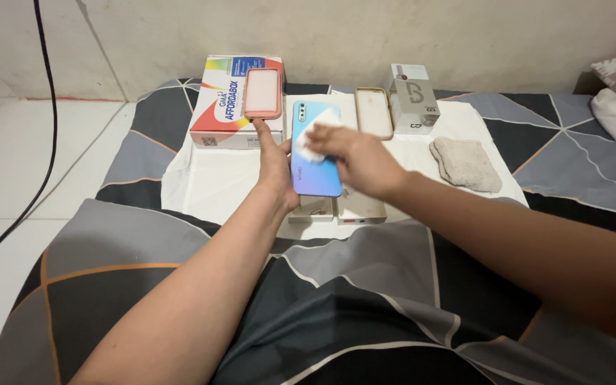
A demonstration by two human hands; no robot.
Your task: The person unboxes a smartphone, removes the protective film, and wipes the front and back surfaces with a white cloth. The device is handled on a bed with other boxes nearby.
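My left hand (276, 167) holds a light blue phone (315, 173) by its left edge, back side up, above a white cloth (208, 182) spread on the bed. My right hand (359, 160) presses a small white wipe (317, 135) against the phone's back near its upper half. Under the phone lie two small white boxes (359, 208), partly hidden by my hands.
A colourful cardboard box (222, 114) at the back left carries a pink phone case (262, 93). A clear case with a gold rim (373, 112), a grey-white phone box (413, 96) and a beige folded rag (466, 164) lie to the right. A black cable (45, 135) hangs at left.
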